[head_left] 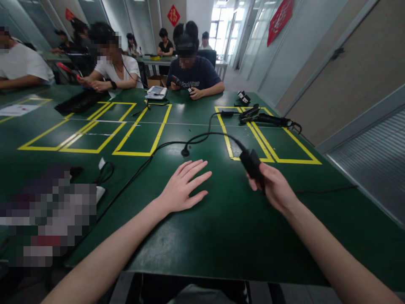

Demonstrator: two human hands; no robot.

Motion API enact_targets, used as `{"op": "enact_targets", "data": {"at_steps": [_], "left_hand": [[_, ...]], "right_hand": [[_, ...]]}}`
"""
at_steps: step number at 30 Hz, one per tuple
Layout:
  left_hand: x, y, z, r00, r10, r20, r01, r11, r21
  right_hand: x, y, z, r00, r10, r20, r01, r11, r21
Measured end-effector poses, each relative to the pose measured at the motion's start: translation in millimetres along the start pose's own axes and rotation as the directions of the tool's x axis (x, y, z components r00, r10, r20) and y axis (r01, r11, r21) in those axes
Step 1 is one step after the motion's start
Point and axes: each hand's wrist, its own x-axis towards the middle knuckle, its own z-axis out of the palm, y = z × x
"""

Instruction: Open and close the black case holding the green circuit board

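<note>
My right hand (276, 185) is wrapped around a black power adapter (251, 162), held above the green table. A black cable (218, 133) leaves the adapter's far end and curves left. On the table's right side, another stretch of black cable (329, 191) emerges from behind my right wrist. My left hand (185, 185) rests palm down on the table with its fingers spread, holding nothing. Just beyond its fingertips lies a small black plug (185, 150). Part of the adapter is hidden by my right fingers.
Yellow tape rectangles (152, 154) mark the green table (202, 253). A black folded device (268, 119) and a white-and-black item (243, 98) lie at the back right. A person (202, 69) sits opposite holding dark objects; others sit left. A pixelated object (63, 219) is at left.
</note>
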Motion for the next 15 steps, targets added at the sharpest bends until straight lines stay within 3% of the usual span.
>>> {"op": "enact_targets", "data": {"at_steps": [3, 8, 11, 15], "left_hand": [[-2, -1, 8.1, 0.996, 0.024, 0.082, -0.018, 0.998, -0.068], [-3, 0, 16.1, 0.989, 0.01, 0.145, 0.013, 0.987, -0.158], [-4, 0, 16.4, 0.987, -0.015, 0.158, 0.043, 0.983, -0.177], [-5, -2, 15.3, 0.982, -0.047, 0.183, 0.084, 0.977, -0.197]], "right_hand": [[5, -17, -22, 0.988, 0.087, -0.127, -0.062, 0.98, 0.191], [10, -36, -52, 0.896, 0.328, -0.299, -0.188, 0.89, 0.415], [10, -39, -65, 0.871, 0.376, -0.316, -0.212, 0.868, 0.448], [9, -39, -82, 0.83, 0.364, -0.423, -0.151, 0.876, 0.459]]}}
